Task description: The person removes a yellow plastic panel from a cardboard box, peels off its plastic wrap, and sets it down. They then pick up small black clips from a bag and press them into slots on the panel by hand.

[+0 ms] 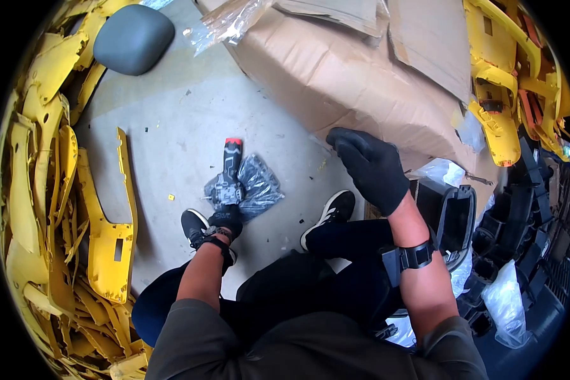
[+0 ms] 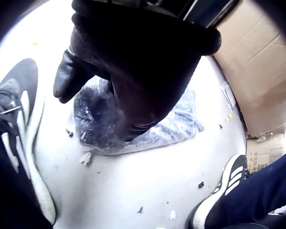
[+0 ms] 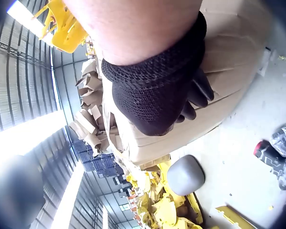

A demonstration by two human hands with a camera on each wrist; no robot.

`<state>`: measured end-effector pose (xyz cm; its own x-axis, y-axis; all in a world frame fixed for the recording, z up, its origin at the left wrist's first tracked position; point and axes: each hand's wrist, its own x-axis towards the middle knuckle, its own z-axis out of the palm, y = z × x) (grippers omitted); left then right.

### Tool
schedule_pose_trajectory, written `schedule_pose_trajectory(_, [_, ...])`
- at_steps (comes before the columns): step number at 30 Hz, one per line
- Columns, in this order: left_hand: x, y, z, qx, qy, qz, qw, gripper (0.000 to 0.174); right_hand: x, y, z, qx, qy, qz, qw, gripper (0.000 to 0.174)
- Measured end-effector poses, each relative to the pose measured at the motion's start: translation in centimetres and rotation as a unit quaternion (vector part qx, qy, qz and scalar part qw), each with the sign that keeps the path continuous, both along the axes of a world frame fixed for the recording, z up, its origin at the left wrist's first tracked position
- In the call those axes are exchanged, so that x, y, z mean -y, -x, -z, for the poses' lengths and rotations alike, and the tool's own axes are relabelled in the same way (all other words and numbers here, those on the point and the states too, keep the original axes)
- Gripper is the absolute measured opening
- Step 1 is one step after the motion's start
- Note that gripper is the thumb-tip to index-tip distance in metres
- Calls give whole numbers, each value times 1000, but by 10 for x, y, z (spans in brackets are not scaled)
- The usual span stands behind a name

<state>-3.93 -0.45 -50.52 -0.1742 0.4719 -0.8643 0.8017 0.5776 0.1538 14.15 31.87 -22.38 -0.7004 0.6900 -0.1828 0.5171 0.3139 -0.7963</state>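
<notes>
My left hand [image 1: 227,220], in a black glove, is low between the shoes and grips the near end of a dark grey-and-black power tool [image 1: 229,180] with a red far end. Directly under this hand lies a clear plastic bag [image 2: 171,129] with dark contents. In the left wrist view the gloved hand [image 2: 128,67] covers part of the bag. My right hand [image 1: 370,168], also gloved, is raised beside a large brown carton [image 1: 335,69]. Its fingers [image 3: 200,90] are loosely curled, and nothing shows in them.
Yellow plastic panels [image 1: 35,171] are heaped along the left, with a loose one [image 1: 111,259] standing near. A grey rounded pad [image 1: 135,39] lies on the floor at the back. Black plastic housings [image 1: 456,215] and clear bags [image 1: 506,304] crowd the right side.
</notes>
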Motion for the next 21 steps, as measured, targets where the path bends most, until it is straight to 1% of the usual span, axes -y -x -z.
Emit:
schedule_pose_trajectory(1, [49, 4, 44, -14, -137, 42, 990, 47, 1, 0, 5, -5, -34, -15, 999, 26])
schedule_pose_trajectory(2, [77, 10, 77, -26, -278, 92, 956, 47, 2, 0, 9, -10, -75, -23, 997, 27])
schedule_pose_trajectory(3, [50, 12, 47, 9, -208, -64, 976, 54, 2, 2, 8, 14, -40, -43, 998, 29])
schedule_pose_trajectory(4, [20, 14, 14, 20, -151, -225, 962, 61, 3, 4, 8, 39, -7, -56, 998, 31])
schedule_pose_trajectory(5, [16, 18, 6, 19, -141, -224, 964, 57, 7, 3, 21, 76, 26, -76, 994, 38])
schedule_pose_trajectory(6, [10, 21, -1, 15, -141, -167, 976, 53, 15, 9, 28, 106, -41, -116, 987, 45])
schedule_pose_trajectory(7, [2, 23, -9, 8, -137, -105, 985, 49, 18, 22, -7, 164, 28, -148, 975, 50])
schedule_pose_trajectory(8, [-9, 26, -25, -1, -126, -55, 990, 45, 26, 34, -15, 160, 29, -161, 973, 51])
schedule_pose_trajectory(9, [-21, 24, -42, -11, -119, -18, 993, 42, 33, 43, -14, 123, 20, -176, 976, 49])
schedule_pose_trajectory(10, [-37, 21, -60, -21, -111, 16, 993, 40, 39, 51, -25, 110, 9, -194, 975, 46])
schedule_pose_trajectory(11, [-51, 18, -84, -36, -112, 32, 993, 38, 44, 54, -38, 73, 18, -202, 976, 43])
schedule_pose_trajectory(13, [-76, 10, -139, -62, -150, 29, 986, 37, 50, 57, -63, 13, -10, -235, 972, 40])
schedule_pose_trajectory(14, [-75, 27, -126, -27, -233, 79, 969, 34, 50, 52, -75, -24, -23, -252, 967, 40])
schedule_pose_trajectory(15, [-94, 7, -194, -1, -270, -47, 962, 31, 46, 42, -83, -107, -50, -209, 971, 36])
schedule_pose_trajectory(16, [-94, -6, -225, -4, -391, -137, 910, 38, 43, 30, -87, -189, -76, -165, 965, 33])
schedule_pose_trajectory(17, [-99, -8, -251, -12, -423, -147, 894, 44, 42, 19, -92, -270, -99, -124, 950, 29])
schedule_pose_trajectory(18, [-107, -11, -267, -19, -456, -159, 875, 51, 30, -9, -117, -323, -25, -93, 942, 26])
schedule_pose_trajectory(19, [-114, 0, -267, -13, -534, -77, 842, 60, 20, -34, -128, -397, 60, -33, 915, 27])
schedule_pose_trajectory(20, [-125, -6, -291, -45, -563, -6, 825, 68, 4, -55, -120, -505, 144, -7, 851, 31])
schedule_pose_trajectory(21, [-139, -18, -315, -57, -577, 32, 814, 72, -5, -88, -129, -551, 152, 59, 818, 33])
